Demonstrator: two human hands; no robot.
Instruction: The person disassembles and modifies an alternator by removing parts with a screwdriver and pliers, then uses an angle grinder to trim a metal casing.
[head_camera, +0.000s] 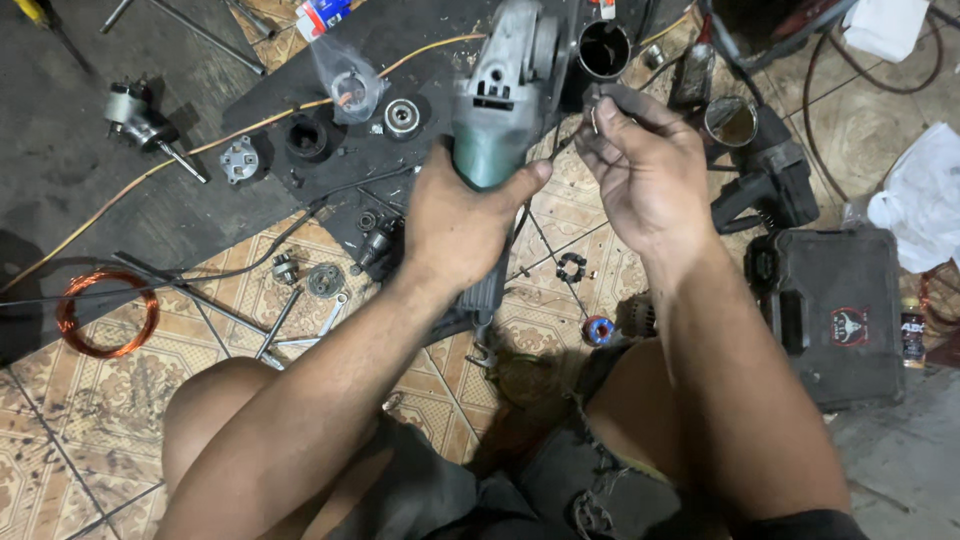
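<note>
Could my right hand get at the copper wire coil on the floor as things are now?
Probably not easily. The right hand pinches a small metal piece, and the coil lies far over on the left, past the left hand gripping the grinder.

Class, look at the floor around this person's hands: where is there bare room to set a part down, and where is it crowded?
Bare tile lies below the copper coil, left of the knee. The dark mat is open between the small motor and the coil. It is crowded above the left hand and right hand, around the grinder and bearing.
</note>
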